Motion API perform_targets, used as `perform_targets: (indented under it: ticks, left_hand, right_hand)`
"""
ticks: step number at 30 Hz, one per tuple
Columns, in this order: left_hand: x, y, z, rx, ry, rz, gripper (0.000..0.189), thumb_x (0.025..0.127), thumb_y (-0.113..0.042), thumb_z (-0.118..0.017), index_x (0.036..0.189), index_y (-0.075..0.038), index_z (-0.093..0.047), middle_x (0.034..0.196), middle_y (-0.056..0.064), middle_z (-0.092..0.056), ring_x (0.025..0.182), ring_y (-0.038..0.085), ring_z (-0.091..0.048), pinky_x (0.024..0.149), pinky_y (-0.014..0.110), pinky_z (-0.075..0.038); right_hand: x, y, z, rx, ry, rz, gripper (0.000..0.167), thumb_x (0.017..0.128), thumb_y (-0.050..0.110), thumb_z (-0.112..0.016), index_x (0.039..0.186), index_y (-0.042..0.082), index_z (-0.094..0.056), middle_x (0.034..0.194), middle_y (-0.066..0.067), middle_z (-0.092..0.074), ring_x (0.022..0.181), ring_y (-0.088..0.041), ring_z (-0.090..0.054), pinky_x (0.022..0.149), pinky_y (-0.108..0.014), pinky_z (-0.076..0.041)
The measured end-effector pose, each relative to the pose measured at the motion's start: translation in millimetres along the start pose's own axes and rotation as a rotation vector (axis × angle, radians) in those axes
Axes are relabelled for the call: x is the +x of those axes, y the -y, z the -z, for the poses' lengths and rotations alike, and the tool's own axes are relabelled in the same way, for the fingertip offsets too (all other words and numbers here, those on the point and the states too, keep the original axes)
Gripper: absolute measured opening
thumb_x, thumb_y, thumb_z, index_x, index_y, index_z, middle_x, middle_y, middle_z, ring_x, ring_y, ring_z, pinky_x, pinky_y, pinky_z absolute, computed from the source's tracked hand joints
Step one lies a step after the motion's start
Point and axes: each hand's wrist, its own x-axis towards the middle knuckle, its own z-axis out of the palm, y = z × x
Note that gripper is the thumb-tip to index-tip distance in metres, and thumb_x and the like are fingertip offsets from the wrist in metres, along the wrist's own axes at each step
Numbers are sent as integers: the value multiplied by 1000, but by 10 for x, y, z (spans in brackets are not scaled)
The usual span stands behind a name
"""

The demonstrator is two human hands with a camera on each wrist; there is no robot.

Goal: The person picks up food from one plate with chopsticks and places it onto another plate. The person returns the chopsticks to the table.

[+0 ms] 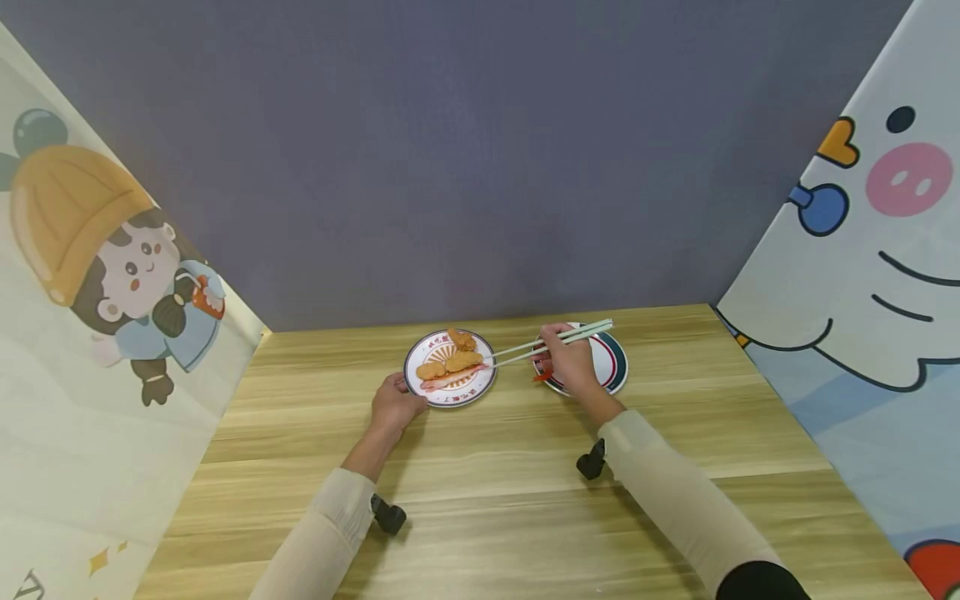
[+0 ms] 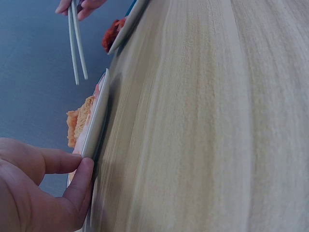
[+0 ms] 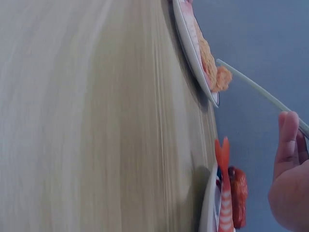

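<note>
My left hand (image 1: 396, 404) pinches the near-left rim of a white patterned plate (image 1: 429, 352) between thumb and finger. On that plate lie several golden fried pieces (image 1: 463, 362) and a pale pink shrimp (image 1: 450, 379). My right hand (image 1: 572, 360) holds a pair of pale green chopsticks (image 1: 592, 328), their tips pointing left over the plate's right side, near the food. Nothing shows between the tips in the left wrist view. Below the right hand is a second plate (image 1: 606, 360), bearing an orange striped shrimp (image 3: 226, 208) and a glossy red-brown piece (image 3: 239, 193), partly hidden by the hand in the head view.
Both plates stand toward the back of a wooden table (image 1: 480, 500), near a dark grey panel (image 1: 480, 167). Cartoon-printed panels border the left and right sides. A dark wrist camera (image 1: 388, 515) sits on the left sleeve, another (image 1: 591, 461) on the right.
</note>
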Motion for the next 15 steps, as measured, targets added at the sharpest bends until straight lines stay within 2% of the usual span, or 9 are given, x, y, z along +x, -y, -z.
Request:
perform_targets:
  ticks: [2,8,11,15]
  left_hand:
    - [5,-3,-7,4,1,-1,85,72,5,-73,151,1,-40,134,24,-61,117,34,-60,98,36,-58]
    - [-12,-10,10,-9,-1,-15,84,72,7,-72,150,3,-41,131,25,-61,111,32,-62,81,25,-60]
    - [-19,-14,22,-15,2,-10,84,72,7,-72,150,2,-41,131,24,-61,110,31,-62,78,22,-59]
    - [-20,-10,22,-13,9,-14,84,72,7,-71,150,4,-40,131,25,-61,111,33,-61,79,23,-60]
  right_hand:
    - [-25,27,-58,-20,-1,-7,24,102,20,-59,106,-4,-63,74,-8,-73,60,-17,-73,54,-34,-64]
    - [-48,-17,-234,-129,-14,47,31,101,24,-61,107,-6,-65,76,-19,-74,55,-19,-72,43,-29,-57]
    - [-63,-27,-315,-147,-7,66,28,99,24,-62,104,-3,-67,87,-31,-73,59,-26,-74,43,-31,-58]
    - [-97,-27,-417,-129,1,77,25,99,21,-61,101,-3,-69,91,-34,-72,67,-35,-75,48,-31,-61]
